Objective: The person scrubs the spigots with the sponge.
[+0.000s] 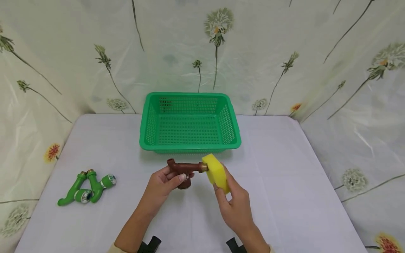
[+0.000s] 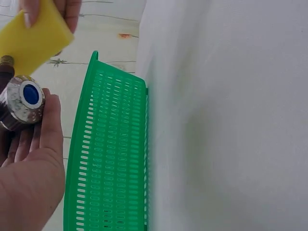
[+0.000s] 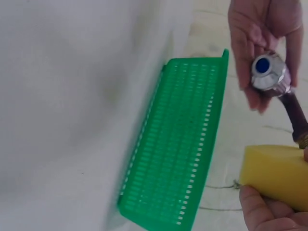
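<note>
A brown tap [image 1: 186, 168] with a brass threaded end is held in my left hand [image 1: 162, 186], above the table in front of the basket. Its knob, chrome with a blue centre, shows in both wrist views. My right hand [image 1: 235, 207] pinches a yellow sponge [image 1: 216, 172] between thumb and fingers. The sponge meets the tap's threaded end. In the left wrist view the sponge [image 2: 33, 38] hangs beside the thread, and the chrome knob [image 2: 21, 101] lies against the left fingers. Part of the tap's body is hidden behind the left hand.
A green plastic basket [image 1: 190, 147] stands at the back middle of the white table [image 1: 284, 196]. Two green taps [image 1: 87, 186] lie together on the left side. Black objects [image 1: 152, 244] poke in at the bottom edge. A flowered curtain [image 1: 177, 45] hangs behind.
</note>
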A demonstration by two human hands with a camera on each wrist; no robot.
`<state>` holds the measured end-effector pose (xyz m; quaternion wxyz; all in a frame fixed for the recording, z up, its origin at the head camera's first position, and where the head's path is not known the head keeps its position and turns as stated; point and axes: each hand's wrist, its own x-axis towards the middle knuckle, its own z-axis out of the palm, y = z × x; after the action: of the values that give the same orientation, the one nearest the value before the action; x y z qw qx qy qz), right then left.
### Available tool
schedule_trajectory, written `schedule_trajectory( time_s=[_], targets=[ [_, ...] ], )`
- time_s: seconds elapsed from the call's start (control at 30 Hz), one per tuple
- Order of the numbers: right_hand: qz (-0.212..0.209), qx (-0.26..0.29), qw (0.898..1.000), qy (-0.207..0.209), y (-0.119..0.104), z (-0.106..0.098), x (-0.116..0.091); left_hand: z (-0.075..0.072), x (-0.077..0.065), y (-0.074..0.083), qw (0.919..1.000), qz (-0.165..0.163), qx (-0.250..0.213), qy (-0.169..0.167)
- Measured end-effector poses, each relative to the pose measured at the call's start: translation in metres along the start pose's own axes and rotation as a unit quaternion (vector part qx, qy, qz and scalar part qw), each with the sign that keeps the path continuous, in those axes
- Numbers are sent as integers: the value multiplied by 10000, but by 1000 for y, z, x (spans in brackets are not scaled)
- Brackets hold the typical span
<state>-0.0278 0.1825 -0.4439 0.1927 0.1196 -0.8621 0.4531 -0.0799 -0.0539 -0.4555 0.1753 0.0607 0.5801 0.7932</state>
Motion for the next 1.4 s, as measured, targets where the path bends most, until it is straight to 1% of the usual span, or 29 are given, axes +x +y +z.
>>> schedule_trajectory(
  time_s=[0.07,0.1,0.23,0.3,0.33,0.4,0.5,0.63,0.7,0.8,0.87,0.93,1.03,1.17,1.3,1.4],
  targets=[
    [-196,42,9998,4,-4,-1,1,-1,0,0,9999,-42,85,131],
    [-274,80,9996,-7,-6,-2,1,-2,0,0,9999,-22,111,114],
    [-497,202,9986,-16,-10,-4,2,-3,-1,0,9995,-40,244,220],
    [-512,260,9983,-17,-9,-5,2,-3,-1,1,9995,-38,258,202],
    [-506,286,9983,-9,-8,-5,2,-3,-2,1,9993,-85,273,252],
    [-481,311,9984,-10,-5,-4,2,-2,-2,2,9994,-93,268,214],
    [-385,321,9987,-119,0,-2,1,-2,-3,3,9993,-125,291,200],
    [-70,275,9984,-486,6,1,-1,-3,-3,3,9991,-101,350,210],
    [100,294,9981,-540,9,1,-2,-4,-3,3,9989,-69,410,201],
    [411,552,9968,-402,11,-3,-1,-5,-3,3,9988,-14,466,170],
    [622,827,9943,-252,9,-8,2,-5,-3,3,9985,-24,517,157],
    [786,1071,9909,-199,4,-14,5,-5,-4,3,9986,-6,519,108],
    [769,1250,9886,-326,-3,-19,8,-4,-4,1,9988,8,481,28],
    [644,1335,9866,-675,-5,-15,5,-1,-4,1,9991,84,424,-8],
    [738,1263,9849,-925,2,-7,-1,1,-4,4,9989,147,423,153],
    [880,1192,9824,-1139,5,-3,-4,0,-4,4,9987,75,352,361]
  ],
)
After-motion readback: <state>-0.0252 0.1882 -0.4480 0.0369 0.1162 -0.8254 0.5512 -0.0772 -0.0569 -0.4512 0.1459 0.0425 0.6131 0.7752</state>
